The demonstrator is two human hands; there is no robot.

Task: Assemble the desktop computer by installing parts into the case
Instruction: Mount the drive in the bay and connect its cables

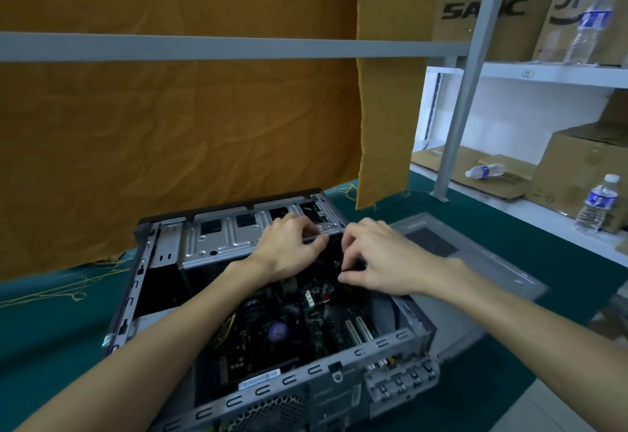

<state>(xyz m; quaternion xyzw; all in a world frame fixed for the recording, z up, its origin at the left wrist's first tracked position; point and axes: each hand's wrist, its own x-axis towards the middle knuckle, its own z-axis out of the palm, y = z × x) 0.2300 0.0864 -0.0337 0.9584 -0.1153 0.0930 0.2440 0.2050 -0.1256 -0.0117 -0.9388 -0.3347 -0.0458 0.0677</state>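
Open grey steel computer case (pixel 217 401) lies centre on the green mat; rigid, heavy, sharp-edged. Left hand (pixel 289 250) curls fingers over the silver drive cage (pixel 217 241), far side. Right hand (pixel 377 258) pinches a small black connector (pixel 351 265), likely fragile; hold its body, not the wires. Green motherboard (pixel 326 326) below.

The right hand (pixel 380 258) hides the small dark part it pinches. Beneath both hands, the case (pixel 210 408) interior is too dark to identify; its near corner is cropped.

Orange cloth (pixel 176 146), boxes (pixel 584 166), water bottles (pixel 598 204) on shelves (pixel 557 74).
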